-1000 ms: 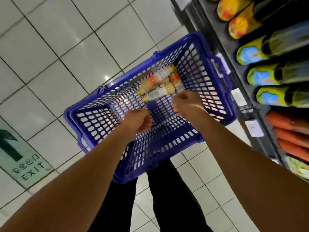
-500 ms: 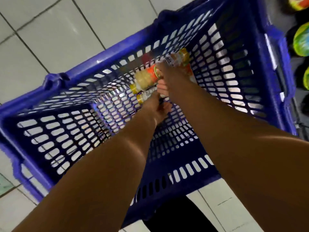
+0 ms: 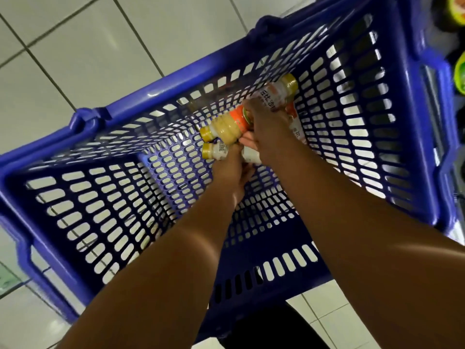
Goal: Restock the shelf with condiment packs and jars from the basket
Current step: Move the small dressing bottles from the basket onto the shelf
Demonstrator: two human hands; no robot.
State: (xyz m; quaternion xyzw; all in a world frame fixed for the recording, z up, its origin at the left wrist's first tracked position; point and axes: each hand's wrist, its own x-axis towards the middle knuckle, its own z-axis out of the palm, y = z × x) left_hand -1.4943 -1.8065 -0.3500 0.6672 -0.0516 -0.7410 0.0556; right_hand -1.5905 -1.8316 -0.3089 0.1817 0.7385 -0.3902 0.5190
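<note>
A blue slotted plastic basket [image 3: 156,89] stands on the tiled floor below me. At its far end lie several small condiment bottles with gold caps. My right hand [image 3: 266,122] is closed around a beige bottle with an orange label [image 3: 226,127]. My left hand [image 3: 231,167] grips a whitish bottle [image 3: 216,151] just below it. Another white-labelled bottle [image 3: 279,93] lies behind my right hand, and a red-and-white pack [image 3: 295,122] shows beside my wrist. Both forearms reach down into the basket.
White floor tiles [image 3: 88,46] surround the basket. At the far right edge, green-and-yellow shelf products [image 3: 460,71] show on a dark shelf. My dark trousers [image 3: 264,331] are visible below the basket's near wall.
Both hands went from above the basket's middle down to the bottles at its far end and closed on them. The view has moved much closer to the basket.
</note>
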